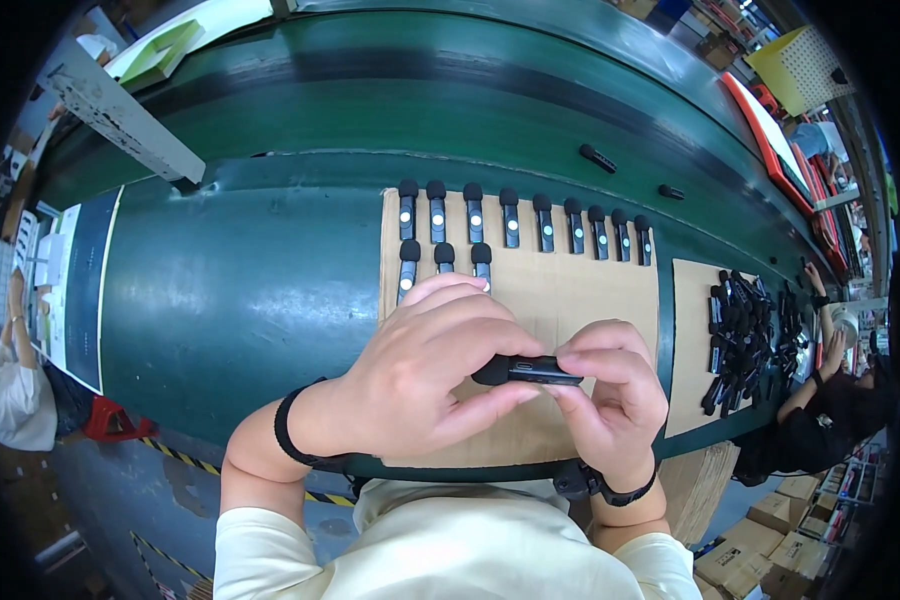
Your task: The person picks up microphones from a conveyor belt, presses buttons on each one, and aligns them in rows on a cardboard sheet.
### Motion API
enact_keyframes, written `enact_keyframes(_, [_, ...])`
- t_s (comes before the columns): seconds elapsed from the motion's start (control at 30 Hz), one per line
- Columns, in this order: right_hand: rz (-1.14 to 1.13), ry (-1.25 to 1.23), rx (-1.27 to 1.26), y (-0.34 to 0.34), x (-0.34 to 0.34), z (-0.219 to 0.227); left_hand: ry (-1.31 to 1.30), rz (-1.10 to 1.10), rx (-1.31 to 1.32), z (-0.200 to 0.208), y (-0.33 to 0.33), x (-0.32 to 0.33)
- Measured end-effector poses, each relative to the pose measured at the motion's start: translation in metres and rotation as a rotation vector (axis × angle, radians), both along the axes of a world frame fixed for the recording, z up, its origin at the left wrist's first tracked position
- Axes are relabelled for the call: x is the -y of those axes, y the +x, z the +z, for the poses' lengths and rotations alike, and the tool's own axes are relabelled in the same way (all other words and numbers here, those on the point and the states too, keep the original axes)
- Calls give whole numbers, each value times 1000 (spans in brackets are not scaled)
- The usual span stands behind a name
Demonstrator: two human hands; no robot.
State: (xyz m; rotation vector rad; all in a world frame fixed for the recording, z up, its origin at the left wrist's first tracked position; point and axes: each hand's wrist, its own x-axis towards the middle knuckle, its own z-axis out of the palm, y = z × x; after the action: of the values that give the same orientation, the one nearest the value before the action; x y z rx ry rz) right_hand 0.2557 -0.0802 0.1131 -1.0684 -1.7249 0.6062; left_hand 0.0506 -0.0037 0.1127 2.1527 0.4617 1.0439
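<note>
1. From my remote view, I see the left hand (425, 365) grasping a black microphone (545, 372) near its foam end, between thumb and fingers
2. I see the right hand (618, 392) pinching its other end
3. That microphone sits between both hands, above a cardboard sheet (570, 300)
4. Farther up the sheet I count nine microphones in a top row (474, 213), three in a shorter row (409, 266)
5. Rightward, I see a heap (738, 335) of microphones on a second sheet (684, 375)
</note>
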Motion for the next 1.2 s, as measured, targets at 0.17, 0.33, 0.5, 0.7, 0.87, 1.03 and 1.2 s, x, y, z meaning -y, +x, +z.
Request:
enact_keyframes(0.17, [18, -91, -183, -3, 0, -3, 12, 5, 11, 0, 0, 0])
enact_keyframes(0.33, [53, -71, -78, -4, -2, 10, 24, 50, -49, -4, 5, 2])
enact_keyframes(0.5, [63, -25, 154, 5, -14, 15, 64, 152, -272, -5, 5, 5])
enact_keyframes(0.7, [-10, -86, 410, 22, -45, -7, 97, -24, -490, -18, 6, 11])
enact_keyframes(0.87, [48, 70, 646, 25, -53, -32, 156, -172, -543, -30, 6, 13])
enact_keyframes(1.03, [110, 9, 726, 17, -43, -34, 160, -180, -584, -32, 4, 13])
enact_keyframes(1.2, [86, -15, 759, 16, -49, -36, 158, -185, -584, -30, 3, 14])
